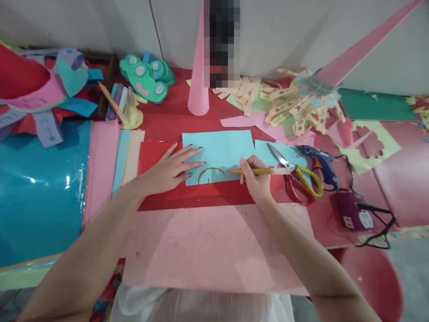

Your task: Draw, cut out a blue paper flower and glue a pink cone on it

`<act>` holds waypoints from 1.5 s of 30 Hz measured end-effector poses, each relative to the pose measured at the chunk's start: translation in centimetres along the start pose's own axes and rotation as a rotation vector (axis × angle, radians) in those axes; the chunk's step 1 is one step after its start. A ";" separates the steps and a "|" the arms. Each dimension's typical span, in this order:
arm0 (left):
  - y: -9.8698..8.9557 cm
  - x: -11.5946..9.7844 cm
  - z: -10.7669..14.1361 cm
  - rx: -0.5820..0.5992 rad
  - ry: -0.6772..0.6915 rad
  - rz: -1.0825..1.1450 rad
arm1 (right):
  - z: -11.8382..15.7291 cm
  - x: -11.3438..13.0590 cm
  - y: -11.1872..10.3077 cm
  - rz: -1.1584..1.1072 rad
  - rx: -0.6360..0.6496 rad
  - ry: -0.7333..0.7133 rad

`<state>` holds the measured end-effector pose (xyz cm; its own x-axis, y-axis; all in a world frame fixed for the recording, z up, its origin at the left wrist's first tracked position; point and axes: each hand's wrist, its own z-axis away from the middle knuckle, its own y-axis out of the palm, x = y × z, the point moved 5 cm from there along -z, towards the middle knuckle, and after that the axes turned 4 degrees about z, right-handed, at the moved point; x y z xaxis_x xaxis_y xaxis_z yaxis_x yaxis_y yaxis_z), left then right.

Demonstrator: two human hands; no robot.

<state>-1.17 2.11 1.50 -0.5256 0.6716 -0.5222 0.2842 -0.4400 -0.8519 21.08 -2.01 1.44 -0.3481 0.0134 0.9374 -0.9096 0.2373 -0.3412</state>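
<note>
My left hand (172, 165) lies flat with fingers spread, its fingertips pressing the left side of a light blue sheet of paper (221, 150). In my right hand (256, 179) is a yellow-orange pen (263, 171), pinched near its tip and lying almost level, pointing left. Its tip is at the sheet's lower part, close to the right end of a curved gold-brown line (212, 169). A short stroke shows beneath that arc. Under the sheet is red paper (161, 188). Scissors (296, 172) with red and yellow handles lie open on another blue piece, right of my right hand.
A glue gun (321, 163) and purple box (353, 210) with black cable lie right. Pink cones (198, 89) and cut paper strips (250, 94) are behind. Green foam shapes (147, 78) sit back left. A pink board (214, 246) lies in front; a blue wrapped stack (40, 179) is left.
</note>
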 end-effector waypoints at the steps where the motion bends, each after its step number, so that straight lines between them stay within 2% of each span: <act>1: 0.0 0.0 0.0 -0.004 0.005 0.000 | 0.2 0.1 -0.1 0.043 -0.019 -0.023; 5: 0.0 0.1 0.0 -0.007 -0.002 -0.007 | 0.8 0.5 0.3 0.166 -0.056 -0.088; 14: -0.1 -0.1 0.0 -0.001 -0.009 -0.011 | 1.0 0.1 0.6 0.200 -0.059 -0.140; 19: 0.0 0.2 0.0 -0.008 0.004 -0.010 | 1.2 -0.7 0.5 0.130 -0.052 -0.115; 25: 0.1 0.1 0.1 -0.018 0.007 -0.014 | 1.2 -0.1 0.4 0.167 -0.065 -0.096; 34: 0.0 0.0 0.0 -0.014 0.010 -0.019 | 1.3 -0.2 0.3 0.073 -0.049 -0.178; 41: -0.1 -0.1 0.0 -0.017 0.004 -0.005 | 1.3 -0.6 0.4 0.074 -0.059 -0.136; 45: -0.1 0.0 0.0 -0.015 0.001 -0.001 | 1.3 -0.5 0.3 0.054 -0.053 -0.180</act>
<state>-1.14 2.15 1.56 -0.5252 0.6723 -0.5217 0.2955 -0.4308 -0.8527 20.69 -3.24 0.84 -0.4349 -0.1452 0.8887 -0.8772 0.2913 -0.3817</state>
